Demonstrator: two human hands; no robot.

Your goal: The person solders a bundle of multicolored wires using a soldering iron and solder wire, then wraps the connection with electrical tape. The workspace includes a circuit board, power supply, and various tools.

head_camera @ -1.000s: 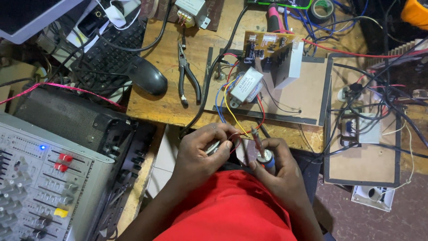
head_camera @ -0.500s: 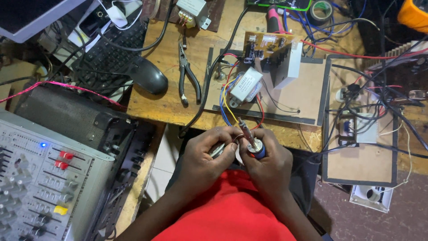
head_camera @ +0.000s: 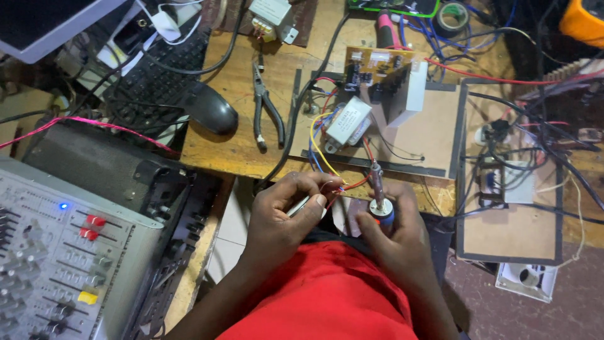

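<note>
Left hand (head_camera: pixel 286 211) pinches a thin silver tool (head_camera: pixel 301 206) (most of it hidden in the fist; kind unclear), fingers closed round it, tip at the red and yellow wires (head_camera: pixel 343 187). Right hand (head_camera: pixel 393 236) grips a soldering iron (head_camera: pixel 379 192) upright, fingers closed on its blue-collared handle; lower handle hidden. Both sit just below the table (head_camera: pixel 239 148) edge, over a red shirt (head_camera: pixel 327 296). Wires run up to the transformer (head_camera: pixel 347 123) on the table. Pliers (head_camera: pixel 264 107) left of transformer. Wire ends too small to make out.
</note>
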